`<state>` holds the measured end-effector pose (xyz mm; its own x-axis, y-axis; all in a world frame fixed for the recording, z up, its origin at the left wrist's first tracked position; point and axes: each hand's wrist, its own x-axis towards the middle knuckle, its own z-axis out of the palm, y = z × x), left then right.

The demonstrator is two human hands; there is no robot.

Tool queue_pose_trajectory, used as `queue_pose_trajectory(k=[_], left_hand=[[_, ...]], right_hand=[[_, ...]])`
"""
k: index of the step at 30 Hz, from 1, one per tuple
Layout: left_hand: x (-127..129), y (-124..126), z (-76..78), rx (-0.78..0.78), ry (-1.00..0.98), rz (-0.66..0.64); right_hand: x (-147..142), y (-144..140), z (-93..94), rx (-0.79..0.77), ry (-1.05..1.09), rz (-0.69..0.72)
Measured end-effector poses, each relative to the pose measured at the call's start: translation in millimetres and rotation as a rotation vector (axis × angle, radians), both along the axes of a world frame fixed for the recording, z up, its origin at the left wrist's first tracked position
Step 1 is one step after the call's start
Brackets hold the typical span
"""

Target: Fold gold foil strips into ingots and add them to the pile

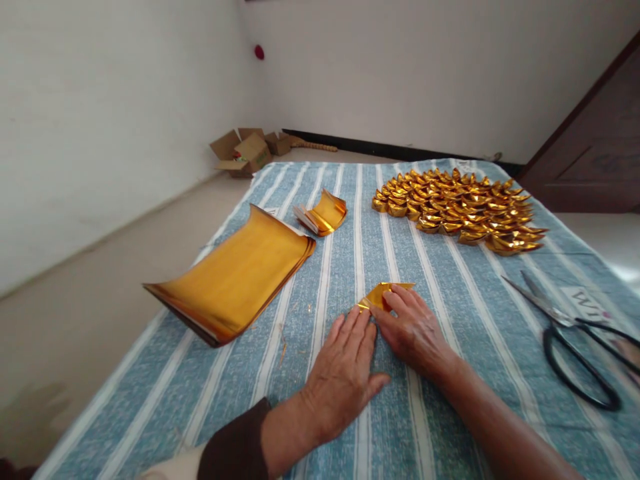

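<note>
A small piece of gold foil paper (379, 294), partly folded with slanted edges, lies flat on the striped cloth in front of me. My left hand (345, 373) rests palm down, fingers stretched out, its fingertips on the paper's left end. Over the right part of the paper, my right hand (413, 323) has its fingers bent and pressed against the foil. The fingers cover some of the folds. Left of my hands lies a curled stack of large gold foil sheets (240, 270). Behind it sits a smaller stack of gold foil pieces (326, 215).
Many folded gold foil ingots (455, 207) are massed at the back right of the table. Black-handled scissors (563, 320) lie at the right, blades pointing away. Blue-and-white striped cloth (295, 373) covers the table. Open cardboard boxes (247, 153) stand on the floor beyond.
</note>
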<state>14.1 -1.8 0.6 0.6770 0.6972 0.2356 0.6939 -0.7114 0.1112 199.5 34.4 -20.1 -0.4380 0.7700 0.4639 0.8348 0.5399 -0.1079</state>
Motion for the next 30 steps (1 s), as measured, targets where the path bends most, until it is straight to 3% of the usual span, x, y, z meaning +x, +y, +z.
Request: queue_pose_trajectory(k=[30], left_hand=[[2.4,-0.6,-4.0,-0.116,0.036,0.043]], right_hand=[[0.2,-1.8,1.0,0.021,0.0,0.009]])
